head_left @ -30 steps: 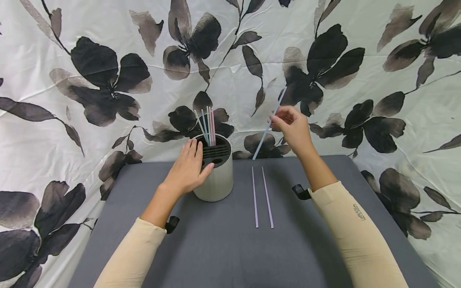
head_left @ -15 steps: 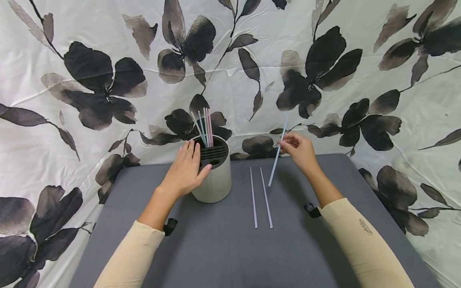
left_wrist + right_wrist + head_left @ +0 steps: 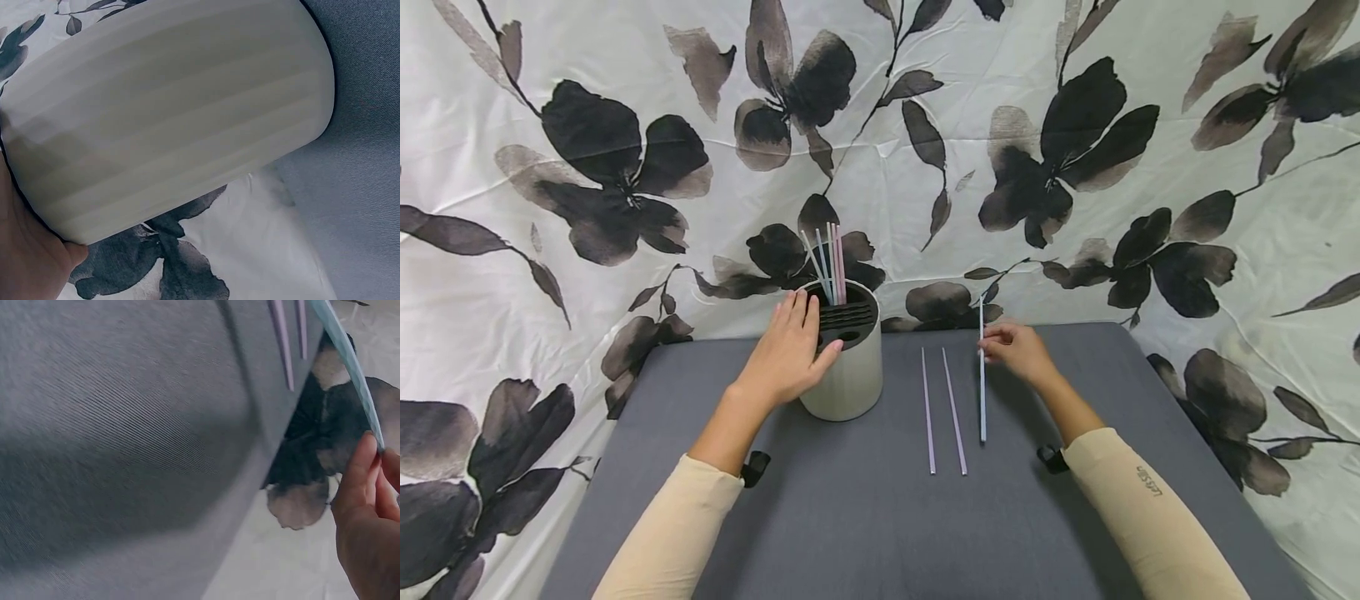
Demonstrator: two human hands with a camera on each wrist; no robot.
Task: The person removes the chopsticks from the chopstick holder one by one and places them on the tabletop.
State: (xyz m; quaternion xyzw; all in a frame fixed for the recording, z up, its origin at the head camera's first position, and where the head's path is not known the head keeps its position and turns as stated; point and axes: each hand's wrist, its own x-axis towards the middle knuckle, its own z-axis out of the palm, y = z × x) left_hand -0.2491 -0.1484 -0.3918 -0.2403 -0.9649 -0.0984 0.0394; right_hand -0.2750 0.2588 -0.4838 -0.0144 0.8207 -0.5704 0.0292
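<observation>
A cream cylindrical holder (image 3: 850,367) stands on the grey table (image 3: 865,517), with several thin straws (image 3: 829,267) sticking up from its black slotted top. My left hand (image 3: 790,354) grips the holder's left side; the left wrist view shows the holder's ribbed wall (image 3: 169,112) close up. My right hand (image 3: 1018,350) pinches a pale blue straw (image 3: 982,375) near its far end, low over the table. The straw lies almost parallel to two lilac straws (image 3: 943,412) on the table just left of it. In the right wrist view the blue straw (image 3: 347,359) runs from my fingertips (image 3: 362,469).
A white cloth with black flowers (image 3: 1075,125) hangs behind and around the table. The table's far edge runs just beyond the holder and my right hand.
My right hand came down from in front of the cloth to the table, bringing the blue straw from tilted in the air to nearly flat beside the two lilac straws. The left hand stayed put.
</observation>
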